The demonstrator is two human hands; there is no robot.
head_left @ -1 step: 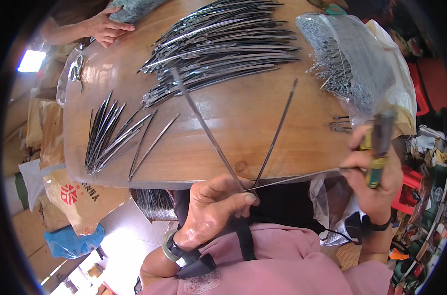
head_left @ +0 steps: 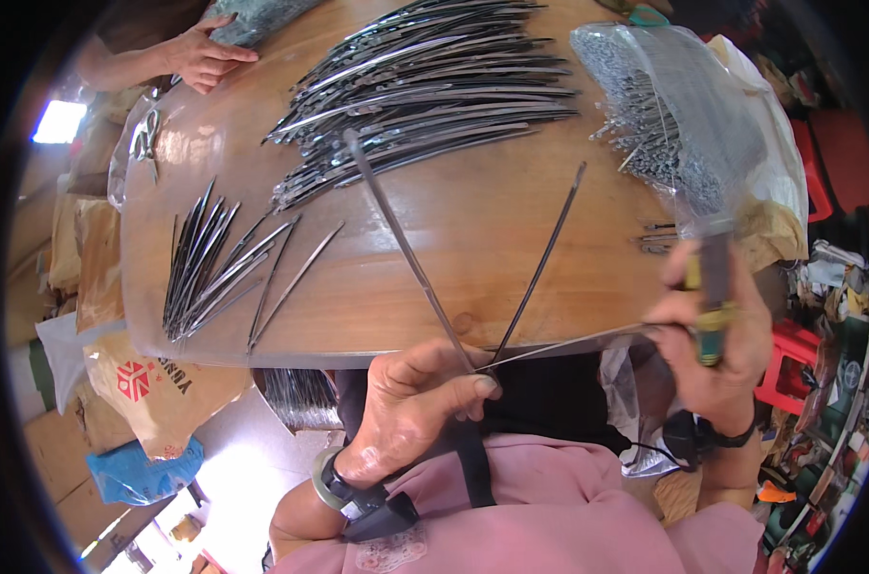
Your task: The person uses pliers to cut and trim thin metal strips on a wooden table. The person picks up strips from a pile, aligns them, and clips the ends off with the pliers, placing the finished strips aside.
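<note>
Left hand (head_left: 417, 402) pinches the joined ends of thin metal rods (head_left: 410, 253) at the counter's (head_left: 473, 230) near edge; right hand (head_left: 707, 335) grips a green-handled tool (head_left: 710, 306) — best kept steady, square to the joint.

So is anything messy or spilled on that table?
A little. Thin metal pins poke out of the open clear plastic bag onto the wooden table, and a few lie loose near the edge. The long dark metal strips sit in neat piles. Nothing looks broken.
</note>
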